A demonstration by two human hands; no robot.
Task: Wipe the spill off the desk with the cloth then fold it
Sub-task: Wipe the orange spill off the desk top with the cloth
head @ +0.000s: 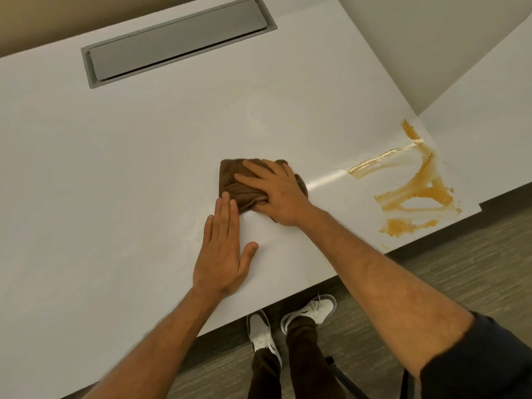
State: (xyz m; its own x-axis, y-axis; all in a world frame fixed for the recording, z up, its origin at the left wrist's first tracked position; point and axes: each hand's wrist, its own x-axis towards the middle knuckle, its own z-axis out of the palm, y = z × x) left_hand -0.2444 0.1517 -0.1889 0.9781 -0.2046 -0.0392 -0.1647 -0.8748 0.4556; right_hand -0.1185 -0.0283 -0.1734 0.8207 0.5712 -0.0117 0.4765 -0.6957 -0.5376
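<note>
A bunched brown cloth point(230, 180) lies on the white desk point(115, 168), a little right of the middle. My right hand point(276, 194) presses flat on top of the cloth, fingers spread and pointing left. My left hand point(224, 249) rests flat on the bare desk just in front of the cloth, fingers together, fingertips touching its near edge. An orange-brown spill point(423, 185) streaks the desk's right corner, apart from the cloth, with a wet shiny trail point(325, 180) running from the cloth toward it.
A grey rectangular cable hatch point(178, 38) is set into the desk at the back. The desk's front edge runs diagonally from lower left to right. Below it are my white shoes point(311, 309) on grey carpet. A second white surface point(489, 110) adjoins at the right.
</note>
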